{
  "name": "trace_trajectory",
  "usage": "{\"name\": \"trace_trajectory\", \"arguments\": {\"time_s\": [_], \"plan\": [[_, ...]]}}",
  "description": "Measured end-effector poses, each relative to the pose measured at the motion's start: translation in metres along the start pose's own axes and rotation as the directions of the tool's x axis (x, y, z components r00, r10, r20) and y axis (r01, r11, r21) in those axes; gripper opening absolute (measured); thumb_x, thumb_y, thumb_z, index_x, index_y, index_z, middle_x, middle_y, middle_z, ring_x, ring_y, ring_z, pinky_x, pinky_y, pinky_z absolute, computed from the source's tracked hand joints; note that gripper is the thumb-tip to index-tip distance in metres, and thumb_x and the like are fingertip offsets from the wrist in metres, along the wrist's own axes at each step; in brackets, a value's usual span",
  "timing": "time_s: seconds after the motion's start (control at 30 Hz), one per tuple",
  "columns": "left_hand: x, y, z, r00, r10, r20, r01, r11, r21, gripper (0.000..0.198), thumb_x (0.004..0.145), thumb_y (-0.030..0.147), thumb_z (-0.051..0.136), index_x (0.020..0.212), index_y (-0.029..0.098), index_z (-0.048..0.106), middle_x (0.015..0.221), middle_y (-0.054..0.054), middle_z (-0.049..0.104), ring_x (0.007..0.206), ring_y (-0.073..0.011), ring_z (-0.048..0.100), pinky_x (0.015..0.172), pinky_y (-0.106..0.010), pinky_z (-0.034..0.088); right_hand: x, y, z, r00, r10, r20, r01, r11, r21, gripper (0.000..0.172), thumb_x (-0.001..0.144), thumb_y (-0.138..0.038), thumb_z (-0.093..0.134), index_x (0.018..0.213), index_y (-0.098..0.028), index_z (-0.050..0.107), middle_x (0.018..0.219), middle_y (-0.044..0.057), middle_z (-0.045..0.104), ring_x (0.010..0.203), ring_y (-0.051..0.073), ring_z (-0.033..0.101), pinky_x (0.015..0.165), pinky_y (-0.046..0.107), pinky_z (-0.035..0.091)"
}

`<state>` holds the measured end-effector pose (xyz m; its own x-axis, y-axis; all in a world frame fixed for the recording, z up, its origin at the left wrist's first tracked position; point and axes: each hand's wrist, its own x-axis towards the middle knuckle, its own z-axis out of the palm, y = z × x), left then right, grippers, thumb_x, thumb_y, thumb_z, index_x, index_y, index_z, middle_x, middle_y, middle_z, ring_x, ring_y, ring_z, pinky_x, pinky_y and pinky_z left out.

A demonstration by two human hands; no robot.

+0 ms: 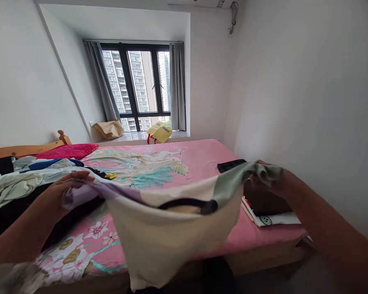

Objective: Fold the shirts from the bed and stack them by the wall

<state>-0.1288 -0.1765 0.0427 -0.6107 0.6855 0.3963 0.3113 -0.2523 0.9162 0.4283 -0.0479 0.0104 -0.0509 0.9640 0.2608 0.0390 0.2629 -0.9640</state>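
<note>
At the near edge of the bed (pixel 202 152), I hold the shirt (pixel 171 234) up, my left hand (pixel 70 187) in a firm grip on its purple sleeve (pixel 119 192), right hand (pixel 268 173) clamped on the green sleeve (pixel 231 181), likely so its body hangs spread.

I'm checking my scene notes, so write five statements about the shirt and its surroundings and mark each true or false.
1. The left hand grips the shirt's lilac sleeve. True.
2. The right hand grips a red sleeve. False: it grips the green sleeve.
3. The shirt has a cream body. True.
4. The brown paper bag lies on the floor. False: it lies on the window ledge.
5. The bedsheet is pink. True.
</note>
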Motion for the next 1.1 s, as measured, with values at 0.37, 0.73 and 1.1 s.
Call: {"name": "trace_trajectory", "arguments": {"time_s": [0.37, 0.73, 1.1], "plan": [[-0.106, -0.147, 0.002, 0.893, -0.362, 0.268, 0.266, 0.904, 0.335, 0.053, 0.056, 0.052, 0.073, 0.097, 0.02, 0.067, 0.095, -0.006, 0.071, 0.097, -0.0263, 0.063, 0.078, -0.032, 0.054, -0.043, 0.151, 0.048, 0.899, 0.436, 0.045, -0.438, 0.896, 0.072, 0.038, 0.07, -0.047, 0.067, 0.096, -0.018, 0.064, 0.099, 0.01, 0.066, 0.084, 0.018, 0.062, 0.065, 0.027, 0.052], [-0.111, -0.23, 0.087, 0.91, -0.222, 0.35, 0.039, 0.887, 0.461, 0.053, 0.068, 0.036, 0.052, 0.117, 0.016, 0.058, 0.126, -0.009, 0.059, 0.118, -0.0232, 0.053, 0.096, -0.035, 0.045, -0.068, 0.216, 0.195, 0.975, 0.205, 0.085, -0.163, 0.92, -0.357, 0.047, 0.066, -0.042, 0.06, 0.106, -0.016, 0.058, 0.101, 0.01, 0.062, 0.095, 0.023, 0.059, 0.086, 0.034, 0.047], [-0.133, -0.265, 0.103, 0.979, -0.189, 0.082, 0.112, 0.822, 0.559, 0.02, 0.067, 0.03, 0.046, 0.079, 0.018, 0.057, 0.082, -0.005, 0.062, 0.082, -0.0226, 0.059, 0.08, -0.035, 0.047, -0.068, 0.253, 0.192, 0.977, 0.204, -0.06, -0.212, 0.934, -0.289, 0.037, 0.078, -0.031, 0.038, 0.104, -0.02, 0.062, 0.102, 0.006, 0.066, 0.096, 0.022, 0.06, 0.086, 0.032, 0.047]]}}
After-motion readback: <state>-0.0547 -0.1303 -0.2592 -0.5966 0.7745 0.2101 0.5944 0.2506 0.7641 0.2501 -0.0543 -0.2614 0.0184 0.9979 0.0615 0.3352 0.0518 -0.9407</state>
